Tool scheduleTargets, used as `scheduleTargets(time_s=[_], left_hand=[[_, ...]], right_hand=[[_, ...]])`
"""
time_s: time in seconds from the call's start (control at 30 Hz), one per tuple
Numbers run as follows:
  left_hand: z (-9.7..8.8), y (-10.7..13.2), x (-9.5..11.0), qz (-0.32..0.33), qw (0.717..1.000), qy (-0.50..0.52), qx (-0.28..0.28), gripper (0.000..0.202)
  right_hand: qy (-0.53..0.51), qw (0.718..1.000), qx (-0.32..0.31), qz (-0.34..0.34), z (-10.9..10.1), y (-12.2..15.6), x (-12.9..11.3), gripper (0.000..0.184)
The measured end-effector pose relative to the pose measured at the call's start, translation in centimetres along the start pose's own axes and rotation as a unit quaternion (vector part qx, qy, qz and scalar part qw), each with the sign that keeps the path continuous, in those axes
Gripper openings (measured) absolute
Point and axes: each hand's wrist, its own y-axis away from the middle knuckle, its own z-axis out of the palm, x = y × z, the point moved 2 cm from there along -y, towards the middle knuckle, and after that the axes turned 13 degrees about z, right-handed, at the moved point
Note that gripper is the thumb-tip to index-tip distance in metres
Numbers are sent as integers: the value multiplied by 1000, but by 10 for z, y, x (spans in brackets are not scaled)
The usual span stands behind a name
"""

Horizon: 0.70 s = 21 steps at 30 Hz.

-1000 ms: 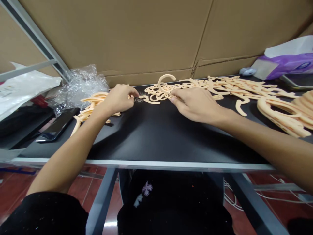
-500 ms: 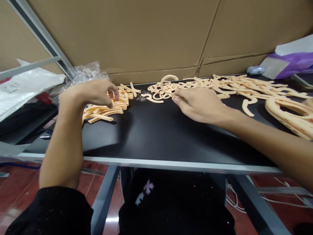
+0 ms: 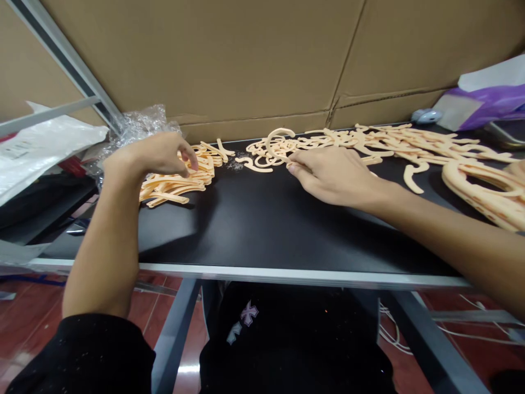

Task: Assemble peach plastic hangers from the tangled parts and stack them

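At a table (image 3: pixel 254 230), the right hand (image 3: pixel 332 174) is pinching a hook (image 3: pixel 274 140) upright so it stands clear of the pile (image 3: pixel 394 140); the left hand (image 3: pixel 158 156), loosely curled and empty, is hovering over the stack (image 3: pixel 176 185).

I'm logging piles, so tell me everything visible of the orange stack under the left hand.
The stack is a loose heap of flat, peach-orange curved strips, foam or rubber by the look, lying criss-crossed on the black table near its back left. Ends stick out unevenly. The left hand curls over it, fingertips at its top; contact is unclear.
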Motion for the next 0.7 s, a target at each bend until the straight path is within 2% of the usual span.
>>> scheduleTargets(time_s=[0.17, 0.23, 0.3, 0.37, 0.43, 0.5, 0.6, 0.7], left_hand=[[-14, 7, 24, 71, 992, 61, 90, 16], [-18, 11, 34, 79, 983, 96, 133, 12], [-20, 14, 40, 86, 967, 143, 192, 17], [-20, 14, 42, 96, 932, 223, 271, 25], [-19, 11, 40, 114, 875, 319, 346, 30], [-16, 5, 38, 139, 820, 390, 395, 31], [-10, -4, 39, 162, 775, 442, 421, 33], [-3, -8, 48, 154, 767, 487, 387, 44]], right_hand=[[-4, 1000, -2, 1, -1, 1, -1, 36], [-4, 1000, 4, 1, 0, 1, -1, 37], [-3, 1000, 12, 0, 1, 2, -1, 37], [-1, 1000, 15, 2, 2, 2, -1, 37], [3, 1000, 15, 6, 2, 2, -1, 37], [6, 1000, 13, 8, 1, 3, -2, 38], [0, 1000, 19, 16, 0, 2, -3, 38], [-24, 999, 25, 22, 1, 1, -2, 38]])
